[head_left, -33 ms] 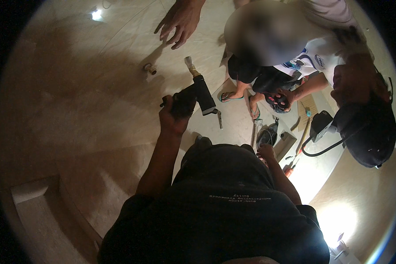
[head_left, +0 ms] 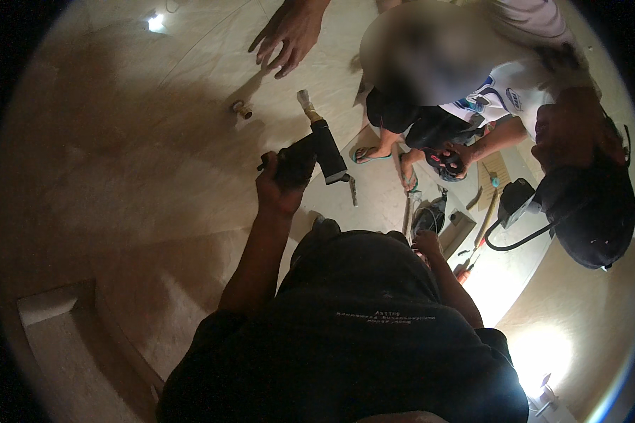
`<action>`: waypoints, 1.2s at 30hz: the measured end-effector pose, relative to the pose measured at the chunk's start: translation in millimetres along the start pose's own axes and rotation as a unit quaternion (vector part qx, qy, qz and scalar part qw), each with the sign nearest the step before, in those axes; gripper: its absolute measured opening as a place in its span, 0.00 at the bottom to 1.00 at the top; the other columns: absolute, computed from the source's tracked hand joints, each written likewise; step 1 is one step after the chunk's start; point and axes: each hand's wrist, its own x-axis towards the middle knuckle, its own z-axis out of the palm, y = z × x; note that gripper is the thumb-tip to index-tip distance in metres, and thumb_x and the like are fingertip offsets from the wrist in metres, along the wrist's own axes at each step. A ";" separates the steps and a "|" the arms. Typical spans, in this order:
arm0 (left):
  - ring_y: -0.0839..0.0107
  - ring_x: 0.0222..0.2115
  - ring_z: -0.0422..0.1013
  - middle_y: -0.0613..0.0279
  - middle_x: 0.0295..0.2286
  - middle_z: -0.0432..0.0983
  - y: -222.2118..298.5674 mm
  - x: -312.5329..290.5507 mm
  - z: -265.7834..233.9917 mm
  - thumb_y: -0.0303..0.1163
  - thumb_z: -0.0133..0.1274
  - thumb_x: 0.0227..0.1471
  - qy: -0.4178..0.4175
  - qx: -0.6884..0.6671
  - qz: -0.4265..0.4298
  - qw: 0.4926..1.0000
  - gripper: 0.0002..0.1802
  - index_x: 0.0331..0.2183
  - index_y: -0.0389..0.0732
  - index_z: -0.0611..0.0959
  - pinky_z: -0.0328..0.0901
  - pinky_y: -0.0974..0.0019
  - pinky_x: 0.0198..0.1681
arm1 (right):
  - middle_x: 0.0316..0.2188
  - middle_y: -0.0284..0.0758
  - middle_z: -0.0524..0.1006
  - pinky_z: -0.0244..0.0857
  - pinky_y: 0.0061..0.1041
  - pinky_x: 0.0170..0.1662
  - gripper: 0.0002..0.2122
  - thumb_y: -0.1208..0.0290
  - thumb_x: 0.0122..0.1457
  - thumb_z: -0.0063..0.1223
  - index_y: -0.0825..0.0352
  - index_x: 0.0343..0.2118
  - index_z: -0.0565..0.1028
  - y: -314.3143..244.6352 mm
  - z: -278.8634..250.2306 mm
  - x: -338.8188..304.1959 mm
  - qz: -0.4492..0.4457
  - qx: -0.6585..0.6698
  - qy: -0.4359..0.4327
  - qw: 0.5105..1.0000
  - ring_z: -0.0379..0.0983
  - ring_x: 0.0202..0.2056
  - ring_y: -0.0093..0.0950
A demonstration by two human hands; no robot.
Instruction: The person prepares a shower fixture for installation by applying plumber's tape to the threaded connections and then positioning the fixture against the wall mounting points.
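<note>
My left hand (head_left: pixel 279 189) is closed around a black tap (head_left: pixel 328 151) with a square body, held up in front of the pale wall. Its brass threaded end, wrapped in whitish tape, points up and away from me; a small lever hangs at the opposite end. Just beyond it, a brass fitting (head_left: pixel 241 110) sticks out of the wall. Close to my body at the right, my right hand (head_left: pixel 427 244) has its fingers curled, partly hidden, beside a dark tool (head_left: pixel 430 217). Another person's open hand (head_left: pixel 289 46) reaches in from the top, above the fitting.
A co-worker in a dark cap (head_left: pixel 593 215) with a black device on it leans in from the right. Feet in flip-flops (head_left: pixel 372 154) stand near long-handled tools (head_left: pixel 485 225) and a grey trough (head_left: pixel 457 231). A bright lamp (head_left: pixel 543 381) shines at lower right; a recessed niche (head_left: pixel 56 304) lies lower left.
</note>
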 end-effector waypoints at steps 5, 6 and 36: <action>0.48 0.47 0.73 0.45 0.43 0.76 0.7 -11.4 16.2 0.39 0.51 0.61 0.059 0.034 0.042 0.997 0.16 0.41 0.36 0.77 0.66 0.42 0.56 | 0.24 0.31 0.77 0.70 0.29 0.26 0.06 0.66 0.51 0.54 0.61 0.27 0.77 -34.5 -28.7 13.4 0.040 0.247 0.018 0.968 0.77 0.25 0.30; 0.50 0.43 0.76 0.48 0.38 0.78 0.7 -12.9 18.5 0.36 0.54 0.59 0.080 0.049 0.059 0.994 0.11 0.37 0.38 0.79 0.71 0.44 0.51 | 0.25 0.31 0.78 0.71 0.30 0.27 0.06 0.65 0.51 0.55 0.61 0.27 0.78 -40.6 -34.9 19.9 0.035 0.086 -0.010 0.996 0.78 0.27 0.30; 0.51 0.45 0.74 0.51 0.39 0.79 5.1 3.1 3.5 0.34 0.58 0.56 0.058 0.067 0.044 0.995 0.08 0.34 0.40 0.81 0.67 0.44 0.55 | 0.22 0.38 0.78 0.70 0.37 0.22 0.05 0.71 0.52 0.55 0.67 0.25 0.78 -9.5 48.0 21.6 0.104 0.156 0.053 0.981 0.77 0.22 0.33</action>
